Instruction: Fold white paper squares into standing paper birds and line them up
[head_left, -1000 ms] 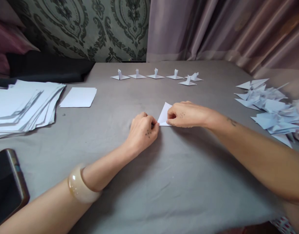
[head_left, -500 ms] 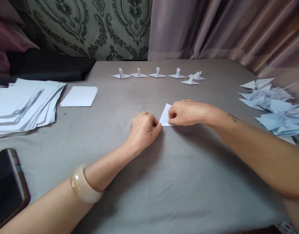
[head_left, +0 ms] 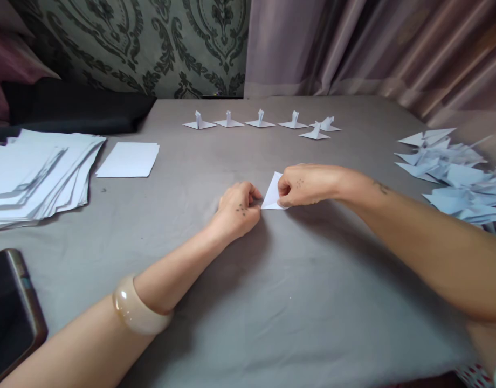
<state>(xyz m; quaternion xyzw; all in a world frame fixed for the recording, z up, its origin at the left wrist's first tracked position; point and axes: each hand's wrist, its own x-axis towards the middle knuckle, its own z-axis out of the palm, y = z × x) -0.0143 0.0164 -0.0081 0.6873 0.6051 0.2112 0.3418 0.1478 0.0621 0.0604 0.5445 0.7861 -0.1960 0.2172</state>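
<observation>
A small white folded paper lies near the middle of the grey cloth, its pointed left corner showing. My right hand has its fingers curled down on the paper's right part and covers that side of it. Just left of the paper's corner, my left hand rests by the cloth with thumb and forefinger slightly apart and nothing visible between them. A pale bangle circles the left wrist.
Several folded paper figures stand in a row at the back. A heap of folded papers lies at the right. On the left are a stack of white sheets, a squarer pile of paper, black cloth and a phone.
My left hand has let go of the paper's left corner and shifted slightly left, baring the tip. The right hand stays on the paper.
</observation>
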